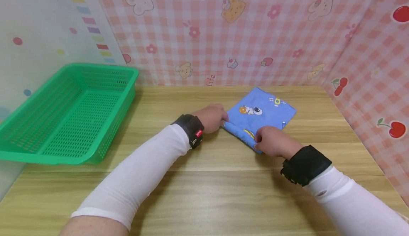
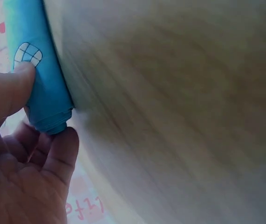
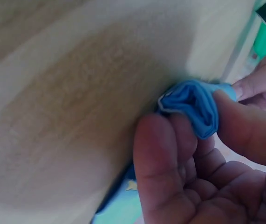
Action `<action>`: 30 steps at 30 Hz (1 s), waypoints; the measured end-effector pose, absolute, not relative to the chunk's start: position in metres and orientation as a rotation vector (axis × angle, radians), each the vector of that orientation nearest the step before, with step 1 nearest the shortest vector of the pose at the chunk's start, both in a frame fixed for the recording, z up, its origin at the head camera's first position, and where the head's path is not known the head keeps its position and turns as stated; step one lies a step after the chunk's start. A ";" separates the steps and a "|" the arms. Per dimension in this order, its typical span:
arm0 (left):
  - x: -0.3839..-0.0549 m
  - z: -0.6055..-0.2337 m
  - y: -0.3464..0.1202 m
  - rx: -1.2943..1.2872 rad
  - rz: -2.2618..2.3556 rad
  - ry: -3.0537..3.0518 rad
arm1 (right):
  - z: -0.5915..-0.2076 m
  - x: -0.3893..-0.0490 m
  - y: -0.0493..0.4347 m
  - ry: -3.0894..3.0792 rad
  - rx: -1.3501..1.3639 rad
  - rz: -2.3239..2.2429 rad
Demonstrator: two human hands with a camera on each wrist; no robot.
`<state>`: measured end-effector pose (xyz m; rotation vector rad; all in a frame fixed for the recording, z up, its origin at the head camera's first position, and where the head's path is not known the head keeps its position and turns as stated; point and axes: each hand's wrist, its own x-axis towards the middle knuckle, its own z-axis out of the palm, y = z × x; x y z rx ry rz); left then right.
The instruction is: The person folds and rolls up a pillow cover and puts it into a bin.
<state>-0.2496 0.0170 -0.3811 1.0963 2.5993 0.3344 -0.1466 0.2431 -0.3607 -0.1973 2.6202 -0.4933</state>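
A blue cloth printed with astronauts lies on the table, its near edge rolled into a layered tube. My left hand holds the left end of the roll. In the left wrist view the thumb presses on the rolled cloth and the fingertips sit at its end. My right hand pinches the roll's right end between thumb and fingers. The right wrist view shows the folded layers of the cloth in a spiral there. Beyond the roll, the far part of the cloth is spread flat.
A green plastic basket with slotted walls stands on the left of the wooden table. Pink checked wall covering rises behind the table and along its right side. Both wrists wear black straps.
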 end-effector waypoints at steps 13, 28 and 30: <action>-0.254 -0.368 0.028 0.954 0.358 2.589 | -0.359 -0.160 0.262 2.410 -0.017 -0.756; -0.248 -0.380 0.031 1.063 0.277 2.671 | -0.357 -0.157 0.257 2.604 -0.079 -0.543; -0.246 -0.378 0.029 1.063 0.279 2.646 | -0.358 -0.148 0.246 2.723 -0.134 -0.419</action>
